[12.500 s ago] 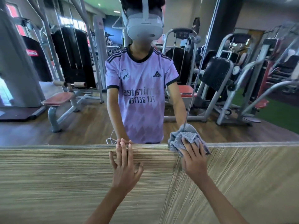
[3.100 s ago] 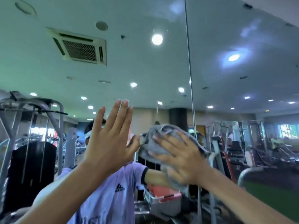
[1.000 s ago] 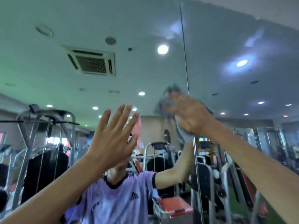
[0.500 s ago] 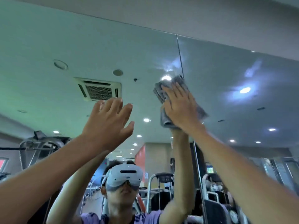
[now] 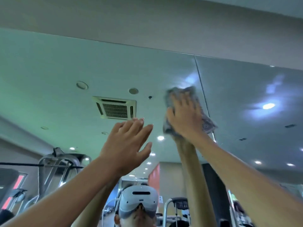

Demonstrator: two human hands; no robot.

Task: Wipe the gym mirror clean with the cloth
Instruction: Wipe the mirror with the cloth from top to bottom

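**High on the gym mirror (image 5: 65, 71), grey cloth (image 5: 207, 124) under my right hand (image 5: 185, 115)**

Right of centre in the frame, my right hand lies flat on the cloth, fingers straight and a little spread, palm pressing it against the glass. I do not curl round the cloth; it is pinned between my hand and the mirror. Its blurred upper edge shows above my fingertips, and a bunched corner sticks out at the lower right, beside my wrist. The cloth sits just left of the vertical seam (image 5: 200, 82) where two mirror panels meet, and its lower right corner reaches that seam.

Left of it and lower, my left hand (image 5: 127, 145) is raised with the fingers straight and close together and the thumb held apart. It holds nothing. The fingertips are up at the glass, but I cannot tell whether they touch it.

Both my forearms rise from the bottom edge of the frame. Directly under the cloth, the mirror shows my reflected arm (image 5: 190, 161) reaching up to meet my right hand.

At the bottom centre the glass reflects the white headset (image 5: 139, 200) I wear. Centre left it shows a square ceiling air vent (image 5: 116, 108), at the lower left a metal gym machine (image 5: 60, 163), and at the right a bright ceiling light (image 5: 268, 106). Across the top of the frame runs a plain wall band (image 5: 147, 22) above the mirror's upper edge.
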